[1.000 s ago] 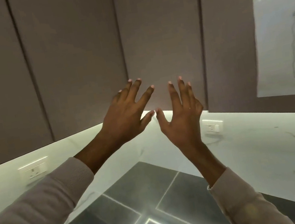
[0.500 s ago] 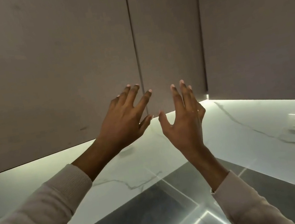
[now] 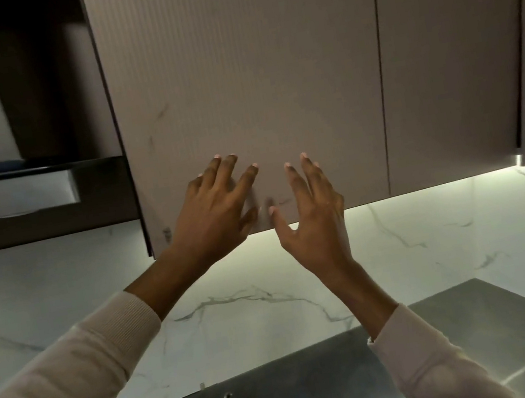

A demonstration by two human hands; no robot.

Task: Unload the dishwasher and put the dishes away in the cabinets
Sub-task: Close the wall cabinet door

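Note:
Both my hands are raised in front of a closed taupe upper cabinet door (image 3: 243,73). My left hand (image 3: 215,217) is open, fingers spread, over the door's lower part. My right hand (image 3: 316,217) is open beside it, fingers apart, near the door's bottom edge. Neither hand holds anything. A second closed door (image 3: 452,55) stands to the right. No dishes and no dishwasher are in view.
A dark open unit with a metallic panel (image 3: 10,195) sits at the upper left. A white marble backsplash (image 3: 235,293) runs under the cabinets, lit by a strip light. The dark glossy countertop (image 3: 287,396) lies below.
The view has swung left along the upper cabinets; the wall socket has left the frame and the dark unit on the left has come in. Both hands stay raised and open, close together.

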